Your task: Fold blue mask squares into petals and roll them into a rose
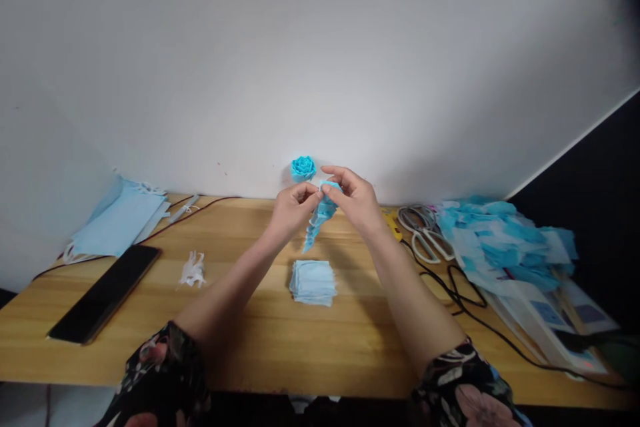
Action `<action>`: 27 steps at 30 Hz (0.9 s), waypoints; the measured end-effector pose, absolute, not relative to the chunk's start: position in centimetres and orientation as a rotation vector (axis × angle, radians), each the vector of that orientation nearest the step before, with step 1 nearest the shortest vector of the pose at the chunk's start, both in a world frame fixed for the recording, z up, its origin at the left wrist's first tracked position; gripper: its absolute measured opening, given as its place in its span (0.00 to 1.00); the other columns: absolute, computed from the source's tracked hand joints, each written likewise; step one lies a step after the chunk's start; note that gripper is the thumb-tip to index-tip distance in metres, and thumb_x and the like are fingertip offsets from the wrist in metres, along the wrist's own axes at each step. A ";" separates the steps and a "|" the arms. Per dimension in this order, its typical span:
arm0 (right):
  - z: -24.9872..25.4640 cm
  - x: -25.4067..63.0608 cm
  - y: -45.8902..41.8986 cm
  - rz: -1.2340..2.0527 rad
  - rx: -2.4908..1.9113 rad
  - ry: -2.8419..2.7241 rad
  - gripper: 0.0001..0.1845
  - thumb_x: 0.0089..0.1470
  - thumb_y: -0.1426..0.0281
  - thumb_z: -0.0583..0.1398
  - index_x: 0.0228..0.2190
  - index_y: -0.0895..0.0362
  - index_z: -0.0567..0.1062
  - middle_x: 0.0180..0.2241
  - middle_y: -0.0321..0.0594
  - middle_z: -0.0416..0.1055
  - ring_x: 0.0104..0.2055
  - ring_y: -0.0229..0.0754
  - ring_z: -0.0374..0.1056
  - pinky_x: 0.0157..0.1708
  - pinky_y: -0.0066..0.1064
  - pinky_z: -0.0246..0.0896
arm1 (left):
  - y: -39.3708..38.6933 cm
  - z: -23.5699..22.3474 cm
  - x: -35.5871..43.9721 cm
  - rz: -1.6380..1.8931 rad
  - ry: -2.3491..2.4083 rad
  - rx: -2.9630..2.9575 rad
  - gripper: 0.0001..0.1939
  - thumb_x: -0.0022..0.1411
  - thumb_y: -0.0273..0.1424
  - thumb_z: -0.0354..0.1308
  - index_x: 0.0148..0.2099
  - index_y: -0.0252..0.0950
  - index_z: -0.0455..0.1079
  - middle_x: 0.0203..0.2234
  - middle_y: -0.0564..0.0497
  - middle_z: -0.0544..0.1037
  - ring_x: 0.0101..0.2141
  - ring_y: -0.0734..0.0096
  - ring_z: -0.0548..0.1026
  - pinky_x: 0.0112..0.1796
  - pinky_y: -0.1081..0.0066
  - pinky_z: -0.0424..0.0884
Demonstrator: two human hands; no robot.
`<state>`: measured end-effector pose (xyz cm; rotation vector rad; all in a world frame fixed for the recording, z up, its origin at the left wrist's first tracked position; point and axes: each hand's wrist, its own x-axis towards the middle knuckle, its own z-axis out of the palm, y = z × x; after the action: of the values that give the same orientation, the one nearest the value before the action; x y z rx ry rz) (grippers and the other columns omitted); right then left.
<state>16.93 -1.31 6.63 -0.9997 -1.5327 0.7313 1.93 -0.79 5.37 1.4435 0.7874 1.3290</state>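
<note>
Above the middle of the table, a chain of folded blue mask-fabric pieces point(323, 212) hangs from my fingertips, its thin pointed end downward. My left hand point(296, 208) pinches the upper end from the left. At the same end, my right hand point(358, 200) closes thumb and fingers on the fabric, with an upper finger stretched out. Fingers partly cover the folds there. Just behind my hands, against the wall, is a bright blue fabric flower point(303, 167). Below the hanging chain lies a stack of light blue fabric squares point(313, 282) on the table.
To the left lie blue face masks point(120, 217), a black phone point(105, 295) and white scraps point(193, 269). To the right are white-handled scissors point(431, 245), a yellow tool point(392, 224), black cable point(463, 300) and a heap of blue fabric pieces point(510, 243) over white boxes.
</note>
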 end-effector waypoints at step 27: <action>6.8 17.7 -1.4 0.593 -0.961 -1.451 0.33 0.60 0.55 0.59 0.64 0.45 0.63 0.51 0.43 0.77 0.48 0.45 0.73 0.48 0.41 0.71 | -0.6 5.7 1.2 1.306 0.810 1.458 0.11 0.52 0.37 0.64 0.27 0.34 0.71 0.19 0.55 0.70 0.22 0.78 0.67 0.27 0.74 0.64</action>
<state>17.65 -1.40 6.78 -0.9610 -1.4510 0.5935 1.17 -0.61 5.74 1.4582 0.8100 1.3061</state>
